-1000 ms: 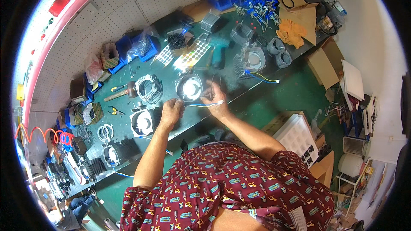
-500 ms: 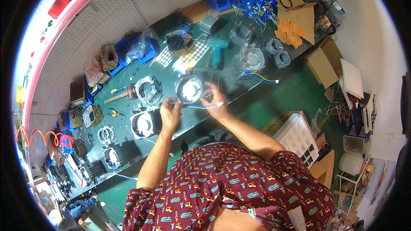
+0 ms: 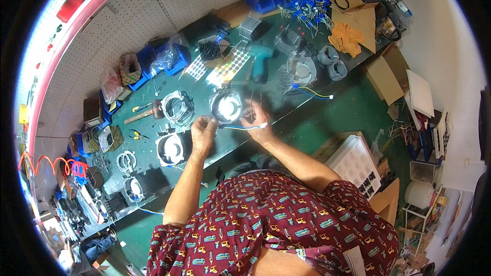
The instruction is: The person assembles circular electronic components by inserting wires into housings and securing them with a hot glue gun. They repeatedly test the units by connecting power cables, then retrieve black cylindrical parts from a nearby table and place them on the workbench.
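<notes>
Right now, the lamp housing (image 3: pixel 226 107) is sitting between the two hands over the near part of the bench (image 3: pixel 147 147), its bright round middle facing up. The left hand (image 3: pixel 203 133) is keeping its fingers curled in, the thumb and forefinger drawing close together and touching the lower left edge of the housing; whether that grip is pinching the rim or the root of the wires (image 3: pixel 238 127) I cannot tell. The right hand (image 3: pixel 259 123) is cupping the housing's right side, its grip standing partly open, with thumb and forefinger parting along that side; how firmly it is clasping I cannot tell. The wires are running from the housing's lower edge toward the right hand, and their white connector (image 3: pixel 264 124) is lying across it. A second housing (image 3: pixel 172 148) is resting just beside the left hand, and a coiled cable (image 3: pixel 177 110) is lying near it, beside a mallet (image 3: pixel 146 114).
</notes>
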A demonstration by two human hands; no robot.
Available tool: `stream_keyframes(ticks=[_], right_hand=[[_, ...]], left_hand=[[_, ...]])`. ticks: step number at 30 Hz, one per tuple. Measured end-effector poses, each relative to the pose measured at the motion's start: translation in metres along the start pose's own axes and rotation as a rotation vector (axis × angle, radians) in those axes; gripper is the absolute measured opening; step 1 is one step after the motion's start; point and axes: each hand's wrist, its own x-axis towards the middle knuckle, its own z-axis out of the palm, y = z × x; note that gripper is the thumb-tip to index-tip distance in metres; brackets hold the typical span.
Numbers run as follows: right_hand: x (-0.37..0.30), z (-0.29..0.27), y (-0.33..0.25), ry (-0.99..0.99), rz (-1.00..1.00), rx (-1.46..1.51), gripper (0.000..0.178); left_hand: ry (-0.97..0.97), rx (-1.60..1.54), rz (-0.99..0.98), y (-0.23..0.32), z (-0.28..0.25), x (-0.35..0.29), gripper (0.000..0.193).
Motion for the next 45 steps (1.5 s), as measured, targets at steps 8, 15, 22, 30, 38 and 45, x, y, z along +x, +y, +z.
stream_keyframes(ticks=[8,15,22,30,38,45], right_hand=[[0.002,-0.004,-0.007,-0.031,0.037,0.010,0.059],[0.001,-0.002,-0.007,-0.034,0.002,-0.011,0.057],[0.001,-0.009,0.001,-0.023,0.012,0.050,0.063],[0.005,-0.109,-0.026,0.290,0.392,0.772,0.036],[0.037,-0.183,-0.030,0.303,0.415,1.239,0.041],[0.078,-0.225,-0.017,0.145,0.391,1.196,0.042]], left_hand=[[0.072,0.055,-0.005,-0.003,0.002,0.003,0.015],[0.076,0.041,-0.010,-0.008,0.001,0.002,0.016],[0.116,0.056,-0.065,0.006,0.003,-0.003,0.016],[0.040,0.024,0.307,0.062,0.036,-0.008,0.011],[-0.339,0.272,0.229,0.150,0.156,-0.030,0.026],[-0.363,-0.067,-0.040,0.121,0.254,0.004,0.020]])
